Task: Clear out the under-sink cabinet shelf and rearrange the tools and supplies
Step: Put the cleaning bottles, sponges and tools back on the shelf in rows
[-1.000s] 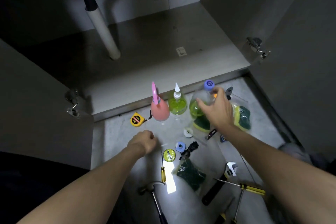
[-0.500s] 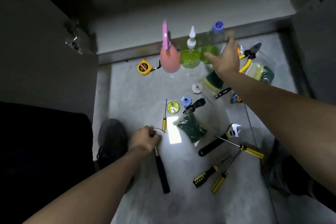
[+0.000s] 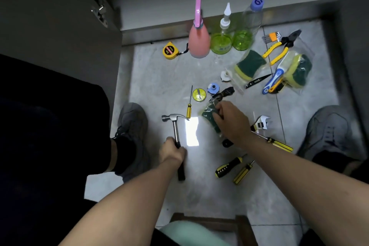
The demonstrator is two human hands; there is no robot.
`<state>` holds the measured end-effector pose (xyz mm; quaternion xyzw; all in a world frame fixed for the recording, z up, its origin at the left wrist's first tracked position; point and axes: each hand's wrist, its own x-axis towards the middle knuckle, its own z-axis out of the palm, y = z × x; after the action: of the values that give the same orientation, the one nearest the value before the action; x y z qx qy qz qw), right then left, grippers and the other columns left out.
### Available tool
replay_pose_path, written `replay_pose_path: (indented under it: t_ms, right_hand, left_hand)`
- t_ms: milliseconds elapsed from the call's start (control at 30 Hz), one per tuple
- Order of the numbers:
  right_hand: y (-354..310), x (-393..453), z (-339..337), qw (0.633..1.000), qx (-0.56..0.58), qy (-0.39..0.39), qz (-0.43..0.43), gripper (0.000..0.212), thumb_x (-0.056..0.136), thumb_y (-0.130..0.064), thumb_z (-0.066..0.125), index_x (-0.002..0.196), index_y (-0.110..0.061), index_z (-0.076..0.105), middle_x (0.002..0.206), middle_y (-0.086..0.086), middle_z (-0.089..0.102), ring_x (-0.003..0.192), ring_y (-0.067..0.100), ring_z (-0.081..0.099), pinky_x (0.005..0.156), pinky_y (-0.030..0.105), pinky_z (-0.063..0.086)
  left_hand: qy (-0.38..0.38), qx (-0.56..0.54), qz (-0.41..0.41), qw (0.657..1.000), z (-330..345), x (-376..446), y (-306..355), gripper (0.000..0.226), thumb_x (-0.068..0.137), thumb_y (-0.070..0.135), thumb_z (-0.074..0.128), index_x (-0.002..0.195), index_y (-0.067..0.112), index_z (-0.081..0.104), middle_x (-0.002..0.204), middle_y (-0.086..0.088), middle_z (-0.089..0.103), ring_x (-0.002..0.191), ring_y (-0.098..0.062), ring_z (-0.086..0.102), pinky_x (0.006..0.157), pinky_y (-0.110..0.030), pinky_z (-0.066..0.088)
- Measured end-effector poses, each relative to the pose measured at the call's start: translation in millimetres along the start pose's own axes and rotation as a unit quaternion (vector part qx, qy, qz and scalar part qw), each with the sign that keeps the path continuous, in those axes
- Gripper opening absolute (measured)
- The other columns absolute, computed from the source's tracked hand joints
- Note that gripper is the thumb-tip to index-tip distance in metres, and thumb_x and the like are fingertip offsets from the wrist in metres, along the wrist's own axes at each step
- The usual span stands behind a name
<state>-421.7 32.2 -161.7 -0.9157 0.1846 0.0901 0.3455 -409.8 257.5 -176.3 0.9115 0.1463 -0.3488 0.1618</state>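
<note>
Tools and supplies lie spread on the grey floor in front of the cabinet shelf (image 3: pixel 159 16). My left hand (image 3: pixel 172 151) grips the black handle of a steel claw hammer (image 3: pixel 175 121) lying on the floor. My right hand (image 3: pixel 229 121) pinches a clear bag holding a dark green scouring pad (image 3: pixel 207 114). A pink spray bottle (image 3: pixel 198 41), a green squeeze bottle (image 3: pixel 221 42) and a clear bottle with a blue cap (image 3: pixel 246 32) stand in a row by the cabinet edge. A yellow tape measure (image 3: pixel 169 51) lies left of them.
Bagged green-yellow sponges (image 3: pixel 250 65), yellow pliers (image 3: pixel 279 48), an adjustable wrench (image 3: pixel 260 124), several yellow-handled screwdrivers (image 3: pixel 242 173) and small rolls (image 3: pixel 199 94) lie around. My shoes (image 3: pixel 132 126) flank the tools. The open cabinet door (image 3: pixel 60 26) stands left. A wooden stool (image 3: pixel 209 223) is below me.
My right hand left the blue-capped bottle and came down onto the bagged scouring pad. My left hand slid from the hammer's head to its handle. The view tilted down to the floor.
</note>
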Motion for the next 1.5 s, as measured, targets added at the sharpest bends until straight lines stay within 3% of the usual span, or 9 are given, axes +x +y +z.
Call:
replay_pose_path:
  t_ms: [133,233,333,467,667,800,1100,1333,1500]
  right_hand:
    - [4.0,-23.6,-4.4,0.997,-0.057,-0.04,-0.035,0.015,0.098,-0.035,0.057,0.1,-0.021,0.052,0.094,-0.003,0.055,0.083,0.022,0.055,0.065,0.037,0.044]
    - [1.6,-48.6,1.9,0.993,-0.065,-0.043,0.085,0.026,0.097,-0.043,0.052,0.08,-0.023,0.052,0.08,-0.004,0.061,0.078,0.025,0.06,0.061,0.034,0.037]
    - [2.0,-79.5,18.4,0.968,0.003,-0.04,0.248,0.032,0.097,-0.046,0.051,0.081,-0.02,0.059,0.09,0.005,0.07,0.091,0.031,0.065,0.068,0.034,0.038]
    - [8.4,-105.0,26.1,0.944,-0.02,-0.103,0.314,0.031,0.094,-0.044,0.054,0.082,-0.017,0.063,0.099,0.011,0.07,0.098,0.034,0.066,0.073,0.034,0.047]
    - [21.9,-120.7,27.8,0.918,-0.023,-0.109,0.38,0.042,0.093,-0.052,0.056,0.106,-0.014,0.068,0.11,0.012,0.067,0.101,0.034,0.065,0.072,0.034,0.045]
    - [26.6,-117.5,24.7,0.9,-0.018,-0.105,0.424,0.048,0.091,-0.054,0.058,0.114,-0.013,0.068,0.118,0.014,0.066,0.106,0.036,0.064,0.079,0.036,0.049]
    - [27.0,-65.8,13.7,0.899,0.061,-0.003,0.434,0.043,0.091,-0.053,0.057,0.101,-0.015,0.073,0.108,0.012,0.071,0.104,0.036,0.065,0.087,0.039,0.053]
    - [31.9,-52.5,22.9,0.852,0.166,0.028,0.495,0.045,0.078,-0.056,0.062,0.095,-0.014,0.067,0.103,0.01,0.072,0.088,0.03,0.066,0.078,0.036,0.053]
    - [25.7,-54.7,11.5,0.837,0.175,0.066,0.514,0.068,0.088,-0.054,0.051,0.135,-0.005,0.047,0.132,0.017,0.06,0.118,0.039,0.059,0.089,0.041,0.045]
  left_hand:
    - [0.029,-0.038,0.006,0.999,-13.7,16.4,5.3,0.021,0.086,0.023,0.064,0.105,0.014,0.064,0.109,-0.008,0.067,0.103,-0.031,0.063,0.078,-0.027,0.046]
    - [0.047,-0.1,0.011,0.994,-22.4,28.9,15.3,0.017,0.093,0.013,0.057,0.109,0.009,0.06,0.11,-0.01,0.065,0.098,-0.028,0.06,0.078,-0.025,0.041]
    - [0.058,-0.155,0.045,0.985,-25.5,38.4,24.8,0.014,0.094,0.005,0.049,0.102,0.007,0.06,0.099,-0.013,0.063,0.094,-0.029,0.06,0.082,-0.03,0.045]
    - [0.065,-0.226,0.074,0.969,-24.6,45.4,33.1,0.019,0.1,0.008,0.045,0.109,0.006,0.062,0.111,-0.018,0.061,0.101,-0.032,0.058,0.092,-0.034,0.045]
    - [0.054,-0.307,0.012,0.95,-14.6,47.7,40.6,0.02,0.103,0.012,0.038,0.119,0.014,0.05,0.114,-0.015,0.059,0.105,-0.032,0.056,0.098,-0.038,0.046]
    - [0.069,-0.277,0.005,0.958,-19.3,57.0,33.2,0.021,0.105,0.022,0.037,0.118,0.009,0.047,0.109,-0.014,0.056,0.103,-0.032,0.056,0.092,-0.035,0.044]
    - [0.121,-0.112,0.034,0.986,-28.1,71.2,15.1,0.022,0.092,0.01,0.061,0.113,0.004,0.065,0.116,-0.019,0.064,0.108,-0.035,0.061,0.096,-0.04,0.05]
    - [0.106,-0.033,0.053,0.992,-45.1,72.4,25.1,0.01,0.084,0.006,0.063,0.092,0.008,0.068,0.094,-0.015,0.07,0.09,-0.036,0.066,0.068,-0.03,0.043]
    - [0.107,-0.011,0.063,0.992,-49.3,74.1,35.1,0.014,0.085,0.006,0.058,0.093,0.003,0.069,0.096,-0.019,0.066,0.089,-0.04,0.065,0.075,-0.04,0.056]
